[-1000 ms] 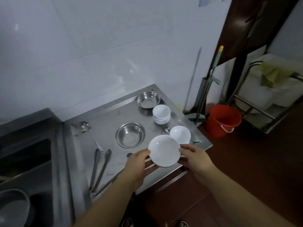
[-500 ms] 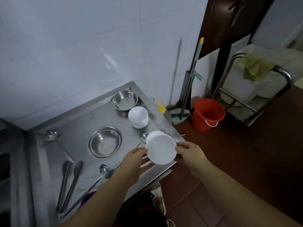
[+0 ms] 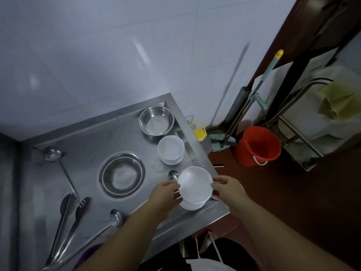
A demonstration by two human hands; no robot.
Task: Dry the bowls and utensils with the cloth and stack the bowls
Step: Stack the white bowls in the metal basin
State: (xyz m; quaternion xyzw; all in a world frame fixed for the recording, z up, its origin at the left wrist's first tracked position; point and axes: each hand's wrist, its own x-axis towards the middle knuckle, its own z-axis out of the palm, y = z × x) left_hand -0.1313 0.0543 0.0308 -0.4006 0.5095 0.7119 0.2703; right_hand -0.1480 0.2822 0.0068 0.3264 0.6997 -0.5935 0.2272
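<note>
Both my hands hold a white bowl (image 3: 195, 182) by its rim, my left hand (image 3: 166, 194) on its left side and my right hand (image 3: 228, 189) on its right. It sits on or just above a second white bowl (image 3: 192, 205) at the counter's front right; contact cannot be told. A stack of white bowls (image 3: 171, 149) stands behind. Two steel bowls lie on the steel counter (image 3: 88, 145), one in the middle (image 3: 122, 176) and one at the back (image 3: 156, 120). No cloth shows.
Tongs (image 3: 66, 222), a ladle (image 3: 52, 154) and long spoons (image 3: 109, 222) lie on the counter's left part. A small spoon (image 3: 172, 175) lies by the held bowl. On the floor to the right stand a red bucket (image 3: 257, 145), a mop (image 3: 254, 98) and a metal rack (image 3: 304, 122).
The bowl held by both hands has come down over the other white bowl at the counter's front right. The view has swung to the right.
</note>
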